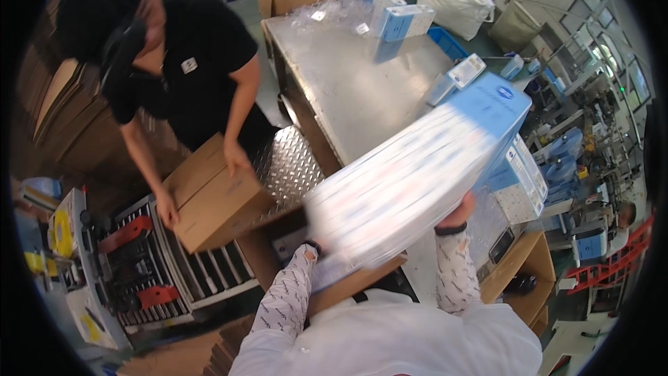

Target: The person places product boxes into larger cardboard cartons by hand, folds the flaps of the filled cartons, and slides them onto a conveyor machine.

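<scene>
A long row of white-and-blue boxes (410, 181), blurred by motion, is held tilted across the front of me, pressed together side by side. My right hand (457, 214) grips its right end from beneath. My left hand, mostly hidden behind the row's lower left end, supports it there; only the left wrist (311, 249) with a dark band shows. Below that end stands an open brown carton (358, 284), its inside partly covered by the boxes. Another white-and-blue box (518, 181) stands beyond my right hand.
Across from me, a person in a black shirt (202, 49) handles a closed brown carton (219, 191) by the roller conveyor (216, 271). The metal table (327, 63) bears more boxes and plastic wrap (327, 14). An open carton (518, 264) stands at my right.
</scene>
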